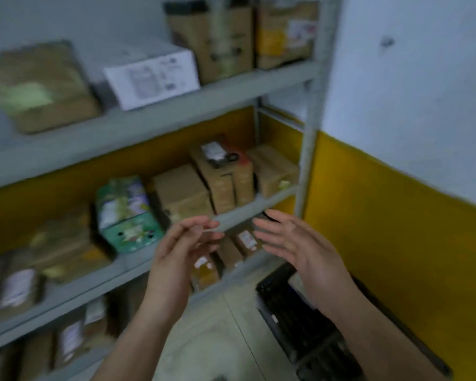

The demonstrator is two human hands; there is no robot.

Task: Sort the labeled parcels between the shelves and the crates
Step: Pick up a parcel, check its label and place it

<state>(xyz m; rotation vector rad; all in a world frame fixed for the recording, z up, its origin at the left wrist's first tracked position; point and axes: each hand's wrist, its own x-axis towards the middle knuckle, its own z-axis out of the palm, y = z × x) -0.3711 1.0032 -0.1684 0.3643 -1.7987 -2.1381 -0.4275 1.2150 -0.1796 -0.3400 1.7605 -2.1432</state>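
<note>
Blurred brown cardboard parcels (181, 192) with white labels are sitting on the grey shelf (148, 125). In front of the shelf, the right hand (294, 243) is spreading its grip wide and empty. The left hand (176, 251) is keeping its grip narrow; I cannot tell whether it is holding anything.

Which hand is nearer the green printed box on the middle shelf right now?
Left. The left hand hovers just right of the green box; the right hand is farther right, near the black crate.
</note>
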